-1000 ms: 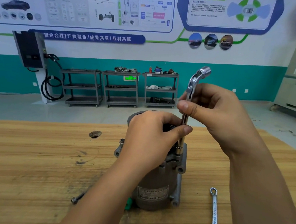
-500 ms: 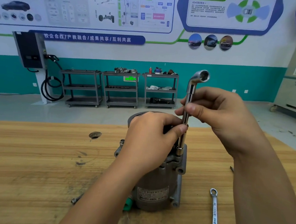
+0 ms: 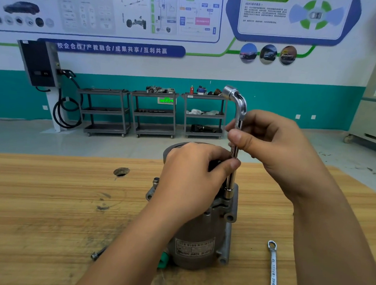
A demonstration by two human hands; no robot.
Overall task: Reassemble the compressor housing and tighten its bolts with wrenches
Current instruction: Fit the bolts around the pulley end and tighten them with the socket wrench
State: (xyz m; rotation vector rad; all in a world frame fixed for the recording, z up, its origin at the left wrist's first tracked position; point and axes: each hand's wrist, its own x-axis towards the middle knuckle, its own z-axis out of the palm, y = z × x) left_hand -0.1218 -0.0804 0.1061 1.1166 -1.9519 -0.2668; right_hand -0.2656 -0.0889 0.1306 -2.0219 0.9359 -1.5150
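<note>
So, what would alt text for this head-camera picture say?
The left hand and right hand pinch an L-shaped socket wrench standing upright on a grey compressor housing on a wooden table. A flat spanner lies beside it.

Wooden worktop point(image 3: 45, 199) with a round hole point(image 3: 121, 171) toward its far side; three grey carts point(image 3: 155, 115) along the teal wall point(image 3: 274, 104); a black charger point(image 3: 40, 63), cable point(image 3: 64, 113) looped, left; posters point(image 3: 103, 7) above; wheeled cabinet point(image 3: 375, 124) far right.

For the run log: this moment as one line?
step: tightening | right hand: pinches L-socket wrench | left hand: pinches wrench lower, atop compressor housing | idle: ring spanner on table
</note>
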